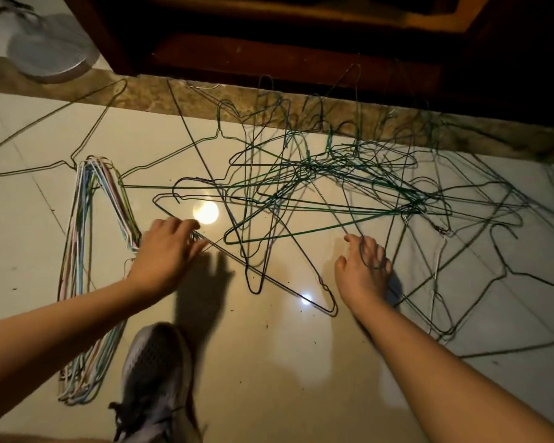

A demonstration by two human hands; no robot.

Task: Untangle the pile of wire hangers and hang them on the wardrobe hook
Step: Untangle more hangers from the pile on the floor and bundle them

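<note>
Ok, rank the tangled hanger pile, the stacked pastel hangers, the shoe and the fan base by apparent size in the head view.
1. tangled hanger pile
2. stacked pastel hangers
3. shoe and fan base: these look alike, and the shoe lies nearer the camera, so I won't rank them.

Hands at tangled wire hangers [333,187] on floor tiles [269,362].
Left hand [167,251] on corner of a dark hanger [263,274], perhaps pinching (fingers blurred); green hook [370,261] looped over fingers of right hand [362,278]; pastel stack [84,238] lying left.
</note>
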